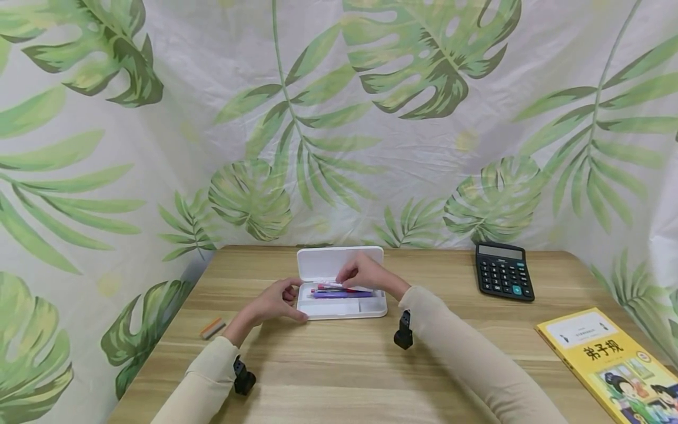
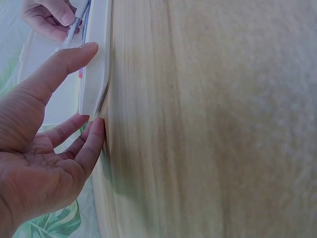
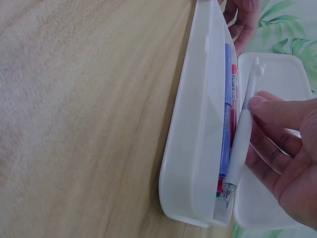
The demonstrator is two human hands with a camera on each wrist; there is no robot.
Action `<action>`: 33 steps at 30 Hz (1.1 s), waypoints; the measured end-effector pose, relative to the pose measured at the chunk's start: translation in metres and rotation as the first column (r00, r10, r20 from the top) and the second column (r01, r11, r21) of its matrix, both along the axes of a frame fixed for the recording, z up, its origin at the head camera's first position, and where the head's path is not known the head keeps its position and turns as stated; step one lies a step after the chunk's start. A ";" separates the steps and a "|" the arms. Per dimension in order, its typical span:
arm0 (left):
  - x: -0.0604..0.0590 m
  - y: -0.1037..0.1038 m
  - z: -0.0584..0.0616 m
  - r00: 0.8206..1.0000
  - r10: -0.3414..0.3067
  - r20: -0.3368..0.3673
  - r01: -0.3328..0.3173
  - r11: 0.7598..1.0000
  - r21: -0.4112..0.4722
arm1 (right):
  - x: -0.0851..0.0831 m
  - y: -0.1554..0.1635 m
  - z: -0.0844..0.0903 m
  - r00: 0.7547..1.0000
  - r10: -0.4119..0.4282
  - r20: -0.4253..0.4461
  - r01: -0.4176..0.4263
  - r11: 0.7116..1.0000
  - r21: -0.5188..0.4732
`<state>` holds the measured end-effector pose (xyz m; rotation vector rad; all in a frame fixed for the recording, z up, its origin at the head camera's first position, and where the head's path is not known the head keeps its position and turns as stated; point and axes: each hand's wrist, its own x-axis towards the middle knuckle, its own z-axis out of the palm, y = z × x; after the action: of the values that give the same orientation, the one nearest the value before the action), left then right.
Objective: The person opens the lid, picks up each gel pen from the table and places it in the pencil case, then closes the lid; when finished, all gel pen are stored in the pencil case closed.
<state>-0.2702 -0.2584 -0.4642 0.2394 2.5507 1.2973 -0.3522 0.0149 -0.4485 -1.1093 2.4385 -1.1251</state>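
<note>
A white pencil case (image 1: pixel 341 316) lies on the wooden table with its lid (image 1: pixel 318 262) folded open toward the back. My right hand (image 1: pixel 373 274) pinches a white pen (image 3: pixel 241 144) between thumb and fingers, above the case; the pen has a clear tip and a small white ornament at its other end. Inside the case lie a purple-blue pen (image 3: pixel 226 144) and a red pen (image 3: pixel 235 89), close under the white one. At the case's left end, my left hand (image 1: pixel 275 301) holds the corner, thumb along the front edge and fingertips against the end wall.
An orange, white and grey eraser (image 1: pixel 213 328) lies on the table left of the case. A black calculator (image 1: pixel 503 274) is at the back right, and a yellow book (image 1: pixel 609 359) sits at the right edge. A leaf-print curtain (image 1: pixel 413 147) hangs behind the table (image 1: pixel 328 377).
</note>
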 end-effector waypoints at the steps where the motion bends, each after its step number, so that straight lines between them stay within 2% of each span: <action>1: 0.000 0.000 0.000 1.000 0.001 0.001 -0.001 1.000 0.000 | 0.000 0.000 0.000 1.000 0.003 -0.005 -0.003 1.000 -0.003; 21: -0.001 0.000 -0.002 1.000 -0.012 -0.019 0.012 1.000 0.005 | 0.001 0.002 -0.003 1.000 0.011 0.008 -0.011 0.998 -0.057; 29: -0.002 0.000 -0.002 1.000 -0.014 -0.018 0.014 1.000 -0.002 | 0.003 0.003 0.007 1.000 0.003 -0.030 -0.004 0.999 -0.045; 33: -0.002 -0.001 -0.002 1.000 -0.016 -0.019 0.016 1.000 0.000 | 0.004 0.002 0.016 1.000 -0.002 -0.018 0.001 1.000 -0.027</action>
<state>-0.2720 -0.2592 -0.4657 0.2729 2.5590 1.2957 -0.3487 0.0167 -0.4324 -1.1301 2.4448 -1.1570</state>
